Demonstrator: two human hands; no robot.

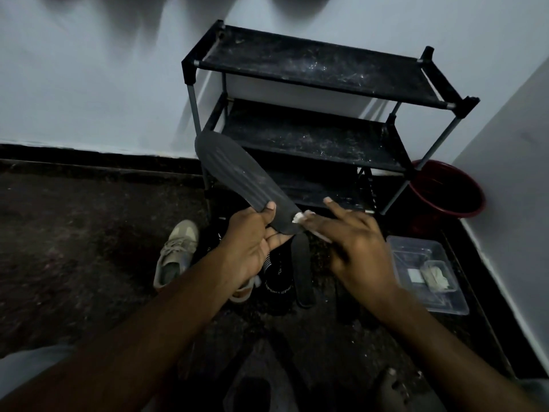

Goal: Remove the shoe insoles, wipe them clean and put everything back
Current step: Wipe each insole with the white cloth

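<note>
The left hand [252,236] grips a dark insole [237,176] by its narrow end, with the thumb on top and the fingers curled underneath. The insole is held in the air, tilted up and away towards the black shoe rack [320,114], which stands on the floor against the back wall. The right hand [356,242] pinches a white wipe [300,217] against the same narrow end of the insole, just beside the left thumb; its index finger is lifted straight and the other fingers are blurred.

On the dark floor [74,233] below the hands lie a beige sneaker [178,251], a black shoe [276,275] and, just beside it, a second dark insole [301,272] lying flat. By the floor's right edge, along the side wall, a clear plastic container [427,275] holds pale folded wipes. A red basin [445,188] sits in the floor's far right corner, touching the rack's leg.
</note>
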